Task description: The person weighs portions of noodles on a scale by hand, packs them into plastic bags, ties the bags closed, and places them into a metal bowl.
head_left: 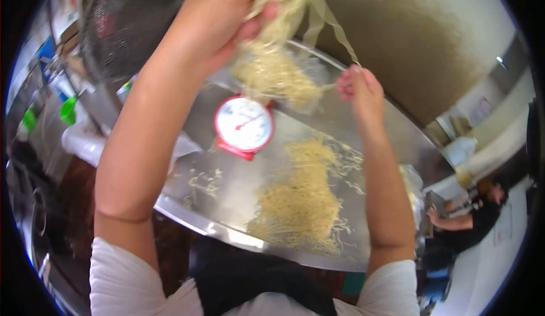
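My left hand (250, 23) is raised at the top, its fingers closed round a bundle of pale noodles (281, 23). Some long strands run from the bundle toward my right hand (360, 86), which pinches their end at the right. Beneath the bundle, a clear plastic bag of noodles (278, 77) rests on or beside a red scale (244, 124) with a white dial; its support is partly hidden. A wide pile of loose noodles (301, 197) lies on the steel table (227, 185).
Small noodle scraps (205, 181) lie at the table's left side. A dark mesh basket (122, 26) is at the upper left, near green cups (68, 111). Another person (477, 219) in dark clothes is at the far right. A plastic bag (411, 185) lies beyond my right forearm.
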Motion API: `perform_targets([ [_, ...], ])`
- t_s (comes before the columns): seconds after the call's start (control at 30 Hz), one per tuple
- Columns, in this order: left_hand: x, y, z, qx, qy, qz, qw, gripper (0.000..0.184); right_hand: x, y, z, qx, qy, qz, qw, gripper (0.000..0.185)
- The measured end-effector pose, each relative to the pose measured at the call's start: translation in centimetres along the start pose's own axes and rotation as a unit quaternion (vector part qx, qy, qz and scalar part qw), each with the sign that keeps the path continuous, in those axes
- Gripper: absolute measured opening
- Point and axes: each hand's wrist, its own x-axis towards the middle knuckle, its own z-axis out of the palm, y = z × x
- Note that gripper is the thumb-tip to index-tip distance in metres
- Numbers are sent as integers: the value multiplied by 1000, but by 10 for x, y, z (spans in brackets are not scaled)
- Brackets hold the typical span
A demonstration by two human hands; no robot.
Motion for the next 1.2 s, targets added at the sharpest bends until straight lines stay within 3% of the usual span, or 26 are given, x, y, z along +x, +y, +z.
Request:
perform_targets([
  [0.03, -6, -4, 8, -1, 40, -32, 999, 26, -4, -15, 3, 22, 21, -22, 999, 24],
  [0.1, -10, -37, 3, -10, 25, -43, 999, 30, -24, -51, 18, 55, 4, -79, 995, 24],
  [0.23, -32, -84, 37, -81, 31, -74, 993, 32, -56, -88, 41, 4, -169, -202, 965, 20],
  [0.33, -70, -99, 43, -125, -1, -157, 980, 32, -67, -106, 39, -106, -200, -184, 957, 23],
  [0.5, -111, -143, 11, -228, -154, -327, 904, 28, -77, -32, 12, -67, -202, -20, 977, 27],
  [0.6, -130, -171, 1, -105, -256, -405, 871, 25, -101, 29, -8, -82, -246, 97, 961, 26],
  [0.73, -157, -217, 13, -23, -269, -384, 883, 25, -151, 80, -17, 4, -236, 218, 947, 26],
  [0.8, -168, -245, 20, 10, -209, -384, 900, 26, -176, 105, -14, 72, -203, 319, 923, 28],
  [0.9, -185, -296, 14, 129, -152, -358, 912, 34, -214, 158, -8, 295, -16, 468, 833, 33],
  [0.93, -193, -318, 6, 178, -138, -345, 911, 37, -224, 170, -10, 252, -16, 471, 845, 33],
  [1.03, -223, -376, -20, 276, -231, -193, 913, 49, -235, 189, -16, 111, -38, 457, 882, 34],
  [1.1, -223, -370, -28, 320, -322, -266, 850, 53, -235, 191, -25, 4, -83, 421, 903, 35],
  [1.2, -209, -330, -17, 361, -340, -291, 818, 54, -219, 166, -38, -95, -150, 383, 906, 37],
])
